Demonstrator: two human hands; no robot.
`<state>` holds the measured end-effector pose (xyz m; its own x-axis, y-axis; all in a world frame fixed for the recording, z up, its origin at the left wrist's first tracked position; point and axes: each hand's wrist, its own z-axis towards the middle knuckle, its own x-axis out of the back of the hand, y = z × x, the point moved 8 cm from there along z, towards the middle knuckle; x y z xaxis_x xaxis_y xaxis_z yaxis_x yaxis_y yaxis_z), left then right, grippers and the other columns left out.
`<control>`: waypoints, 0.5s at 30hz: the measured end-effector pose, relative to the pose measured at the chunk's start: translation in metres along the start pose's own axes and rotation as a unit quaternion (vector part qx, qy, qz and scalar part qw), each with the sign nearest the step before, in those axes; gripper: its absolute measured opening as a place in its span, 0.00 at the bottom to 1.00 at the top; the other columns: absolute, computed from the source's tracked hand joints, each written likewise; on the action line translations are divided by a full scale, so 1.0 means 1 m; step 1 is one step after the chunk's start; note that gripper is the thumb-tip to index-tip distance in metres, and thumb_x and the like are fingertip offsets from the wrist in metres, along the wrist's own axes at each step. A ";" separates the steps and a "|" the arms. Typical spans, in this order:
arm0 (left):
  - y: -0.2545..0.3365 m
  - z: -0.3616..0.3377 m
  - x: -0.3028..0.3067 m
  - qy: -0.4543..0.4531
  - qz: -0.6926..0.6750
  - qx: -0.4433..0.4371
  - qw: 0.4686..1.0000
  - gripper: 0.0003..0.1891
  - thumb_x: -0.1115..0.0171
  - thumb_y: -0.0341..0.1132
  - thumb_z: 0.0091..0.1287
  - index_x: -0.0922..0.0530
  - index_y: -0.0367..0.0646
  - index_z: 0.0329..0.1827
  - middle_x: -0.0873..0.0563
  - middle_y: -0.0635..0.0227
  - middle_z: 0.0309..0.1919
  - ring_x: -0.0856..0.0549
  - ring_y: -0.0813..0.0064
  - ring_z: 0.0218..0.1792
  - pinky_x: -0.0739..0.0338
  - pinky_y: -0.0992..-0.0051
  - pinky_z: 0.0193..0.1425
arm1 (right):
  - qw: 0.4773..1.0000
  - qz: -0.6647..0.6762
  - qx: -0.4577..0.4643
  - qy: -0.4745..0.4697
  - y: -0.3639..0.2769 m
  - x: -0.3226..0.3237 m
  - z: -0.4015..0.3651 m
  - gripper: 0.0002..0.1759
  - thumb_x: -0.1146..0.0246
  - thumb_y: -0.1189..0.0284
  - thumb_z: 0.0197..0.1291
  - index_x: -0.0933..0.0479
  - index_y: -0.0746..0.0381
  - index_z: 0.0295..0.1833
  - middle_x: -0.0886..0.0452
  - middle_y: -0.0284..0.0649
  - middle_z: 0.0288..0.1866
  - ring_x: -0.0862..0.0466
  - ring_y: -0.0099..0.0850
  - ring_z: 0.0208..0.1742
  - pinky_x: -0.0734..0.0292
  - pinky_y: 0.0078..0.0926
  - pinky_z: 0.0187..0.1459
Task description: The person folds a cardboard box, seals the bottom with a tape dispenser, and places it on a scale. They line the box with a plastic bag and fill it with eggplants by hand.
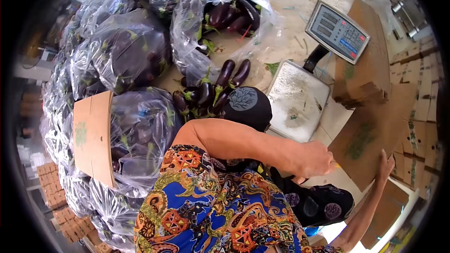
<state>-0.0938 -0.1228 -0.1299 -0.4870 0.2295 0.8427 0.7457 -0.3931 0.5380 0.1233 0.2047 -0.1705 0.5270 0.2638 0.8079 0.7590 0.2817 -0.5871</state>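
left hand (314,160), head view: fingers curled closed, with a yellow item (336,165) showing at the fingertips; the item is too small to identify. the left arm crosses in front of the body, above the dark printed trousers (321,204). right hand (385,166): gripping the right-hand edge of the carton (361,152), one finger extended along that edge. the carton is brown, bears a green print, and is held at a slant between the two hands, its near left edge just beside the left hand. part of its surface is blurred.

beyond the left hand is a scale (300,100), its white plate marked with dirt and small green scraps. its display (338,32) is tilted on a dark post; readings are not legible. just right of the display is a stack (368,61) of flat brown board. more boxes (419,131) line the right side.

left of the scale, loose eggplants (205,94) lie on the floor (288,4), several with green stems visible. an open bag (183,23) of clear plastic, just beyond them, contains further eggplants. filled bags (126,49) are piled along the left side. one brown board (91,136) leans against a filled bag there. the wearer's shirt (201,206) is brightly patterned.
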 end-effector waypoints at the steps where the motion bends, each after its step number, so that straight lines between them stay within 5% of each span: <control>1: -0.001 0.001 0.000 -0.005 -0.007 -0.004 1.000 0.26 0.31 0.42 0.55 0.24 0.36 0.53 0.17 0.54 0.38 0.14 0.55 0.41 0.19 0.61 0.37 | 1.000 0.016 -0.004 0.025 0.001 0.018 -0.013 0.25 0.39 0.61 0.67 0.24 0.71 0.59 0.16 0.46 0.51 0.18 0.34 0.50 0.25 0.31 0.53; 3: 0.001 0.006 0.001 -0.025 -0.015 -0.005 1.000 0.26 0.31 0.43 0.55 0.25 0.37 0.53 0.17 0.54 0.37 0.14 0.53 0.41 0.19 0.61 0.38 | 0.994 0.058 0.018 0.089 -0.043 0.051 -0.060 0.23 0.39 0.63 0.68 0.24 0.71 0.59 0.16 0.43 0.49 0.19 0.31 0.47 0.25 0.29 0.50; 9: -0.009 0.010 0.045 0.155 -0.030 0.021 0.987 0.21 0.32 0.42 0.61 0.24 0.43 0.54 0.16 0.59 0.36 0.14 0.55 0.36 0.18 0.61 0.38 | 0.961 0.065 0.036 0.266 -0.166 0.125 -0.208 0.22 0.38 0.66 0.67 0.23 0.72 0.58 0.15 0.44 0.48 0.19 0.30 0.46 0.25 0.27 0.50; 12: -0.035 -0.005 0.090 0.399 -0.214 -0.044 0.891 0.19 0.34 0.32 0.66 0.23 0.41 0.59 0.14 0.59 0.35 0.14 0.68 0.32 0.18 0.70 0.37 | 0.961 0.006 0.027 0.277 -0.228 0.125 -0.265 0.20 0.38 0.67 0.65 0.22 0.73 0.55 0.15 0.45 0.45 0.18 0.31 0.44 0.25 0.26 0.51; 15: -0.083 -0.021 0.115 0.433 -0.453 0.060 0.777 0.20 0.40 0.38 0.72 0.26 0.42 0.65 0.16 0.67 0.48 0.16 0.76 0.47 0.19 0.75 0.47 | 0.979 0.031 0.075 0.187 -0.238 0.097 -0.280 0.18 0.38 0.70 0.63 0.21 0.73 0.52 0.14 0.46 0.42 0.18 0.31 0.43 0.25 0.28 0.49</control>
<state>-0.2215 -0.0819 -0.0781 -0.9214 -0.3418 -0.1851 -0.0699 -0.3227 0.9439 0.1009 -0.0949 0.0624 0.6948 -0.0640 0.7164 0.6712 0.4156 -0.6138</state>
